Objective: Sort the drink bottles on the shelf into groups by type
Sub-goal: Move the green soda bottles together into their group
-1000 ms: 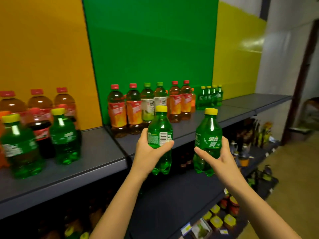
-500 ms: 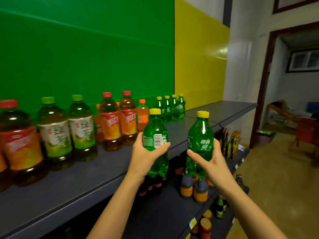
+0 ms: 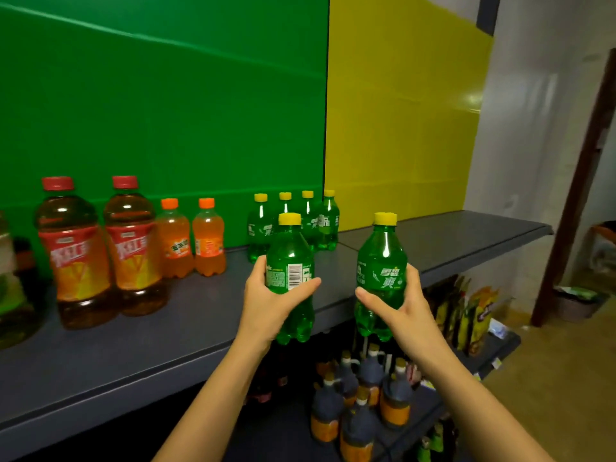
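1. Left hand [image 3: 266,305]: fingers curled round the lower body of a green bottle with a yellow cap [image 3: 289,248]. The thumb lay across the front, just under the label. The bottle stood upright with its barcode toward the camera.
2. Right hand [image 3: 408,311]: gripped a second green bottle [image 3: 381,258] of the same type, also upright. The thumb crossed the front below the white logo and the fingers wrapped round the far side.
3. Both held bottles were in the air at the front edge of the grey shelf [image 3: 150,348], side by side but apart. Neither rested on the shelf.
4. At the back of the shelf, against the green panel [image 3: 166,111] where it met the yellow panel [image 3: 400,128], stood a cluster of four matching green bottles [image 3: 260,230]. They were packed close together, directly behind the left hand's bottle.
5. To the left of that cluster stood two small orange bottles with orange caps [image 3: 175,243], just beside each other.
6. Further left stood two larger red-capped bottles with red and orange labels [image 3: 78,261], also side by side.
7. At the far left edge there was a partly cropped, blurred bottle; type could not be read.
8. On the lower shelf, under the hands, stood a group of dark bottles with orange labels [image 3: 360,425]. Yellow packets [image 3: 466,315] stood to the right of them.
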{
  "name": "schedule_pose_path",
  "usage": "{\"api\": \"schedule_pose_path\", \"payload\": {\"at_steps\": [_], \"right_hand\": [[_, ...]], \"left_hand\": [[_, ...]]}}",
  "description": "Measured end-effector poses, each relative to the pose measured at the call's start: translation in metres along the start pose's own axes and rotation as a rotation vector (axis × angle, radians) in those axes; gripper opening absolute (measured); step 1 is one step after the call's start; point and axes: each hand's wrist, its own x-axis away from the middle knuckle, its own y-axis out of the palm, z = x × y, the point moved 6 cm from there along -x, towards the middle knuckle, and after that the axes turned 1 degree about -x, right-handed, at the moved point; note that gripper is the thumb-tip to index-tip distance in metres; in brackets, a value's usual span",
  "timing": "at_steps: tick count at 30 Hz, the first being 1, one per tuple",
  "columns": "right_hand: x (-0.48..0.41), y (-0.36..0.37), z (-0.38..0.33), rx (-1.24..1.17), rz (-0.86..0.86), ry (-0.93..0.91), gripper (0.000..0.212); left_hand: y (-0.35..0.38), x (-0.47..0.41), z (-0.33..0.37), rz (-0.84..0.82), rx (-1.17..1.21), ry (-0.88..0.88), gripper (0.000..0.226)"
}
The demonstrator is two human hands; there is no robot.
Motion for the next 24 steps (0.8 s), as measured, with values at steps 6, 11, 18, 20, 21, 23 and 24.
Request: {"api": "schedule_pose_path", "payload": {"at_steps": [6,11,18,20,21,23,24], "right_hand": [[-0.076,-0.034,0.037,0.032,-0.137,-0.008,0.071],[-0.130,-0.037,0.069,0.029,-0.210,-0.020,0.079],[-0.204,-0.031,0.105,-0.031,-0.269,-0.063,0.073],[-0.223,-0.029,0.112,-0.044,-0.292,-0.077,0.073],[-0.232,-0.028,0.116,-0.047,-0.300,-0.082,0.074],[-0.247,-0.027,0.123,-0.048,-0.312,-0.083,0.075],[-0.253,-0.027,0.126,-0.044,-0.321,-0.084,0.074]], "left_hand": [[0.047,-0.049,-0.017,0.105,-0.117,0.024,0.066],[0.075,-0.089,-0.025,0.089,-0.248,0.064,0.057],[0.097,-0.150,-0.051,0.071,-0.369,0.117,0.052],[0.099,-0.163,-0.058,0.063,-0.383,0.108,0.054],[0.101,-0.169,-0.061,0.058,-0.389,0.098,0.056],[0.102,-0.178,-0.069,0.048,-0.390,0.061,0.059],[0.103,-0.182,-0.073,0.045,-0.393,0.042,0.062]]}}
